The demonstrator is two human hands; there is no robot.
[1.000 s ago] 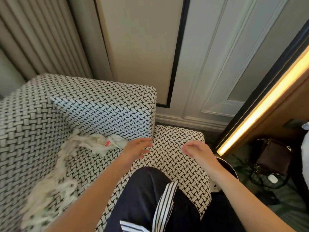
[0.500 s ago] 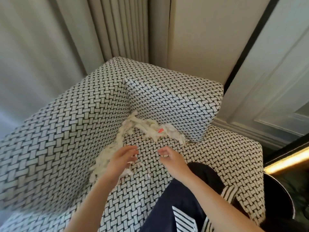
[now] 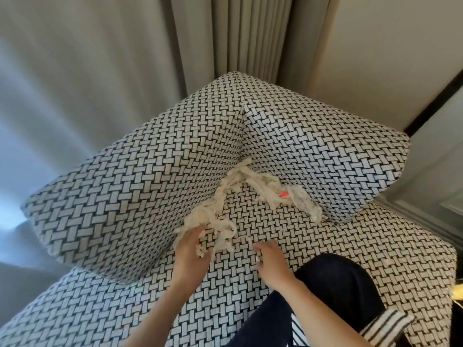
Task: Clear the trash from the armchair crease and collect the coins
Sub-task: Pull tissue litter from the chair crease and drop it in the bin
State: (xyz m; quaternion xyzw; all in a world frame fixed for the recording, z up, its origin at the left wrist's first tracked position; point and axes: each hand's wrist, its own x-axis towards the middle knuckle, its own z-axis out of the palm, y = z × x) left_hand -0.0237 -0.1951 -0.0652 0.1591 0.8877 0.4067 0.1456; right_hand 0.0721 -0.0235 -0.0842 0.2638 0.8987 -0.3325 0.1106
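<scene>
reaching into the mess, the left hand [image 3: 190,254] is pushing its fingers [image 3: 198,234] among the white shredded trash [image 3: 250,181] at the lower centre of the frame. the tips are hiding under the strips, so i cannot tell whether they are closing on any. the right hand [image 3: 273,264] is resting just beside it on the seat with its fingers curled under; whether they are pinching something, i cannot tell. the job is looking barely begun: the trash is lying all along the armchair [image 3: 140,176] crease, running from the middle corner down to the left hand and out to the right. no coins are showing. an orange-red scrap [image 3: 283,194] is sitting among the strips, carrying no readable writing.
</scene>
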